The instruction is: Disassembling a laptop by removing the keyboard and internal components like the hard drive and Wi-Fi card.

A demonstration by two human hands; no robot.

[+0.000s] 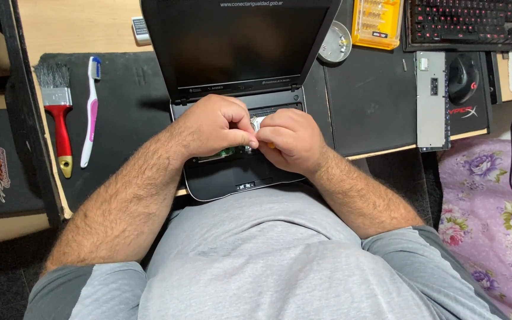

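Both hands meet over the opened base of a small black laptop [241,178] on the bench [78,24]: the left hand [214,125] pinches something tiny, too small to identify, while the right hand [290,141] is clenched beside it, knuckles touching. Well left of the fingers lie a red-handled paintbrush [60,112] and a pink toothbrush [92,112].

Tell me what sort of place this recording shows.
Probably a home electronics-repair desk: an opened laptop on a black work mat, a yellow screwdriver-bit case and a red-handled brush.
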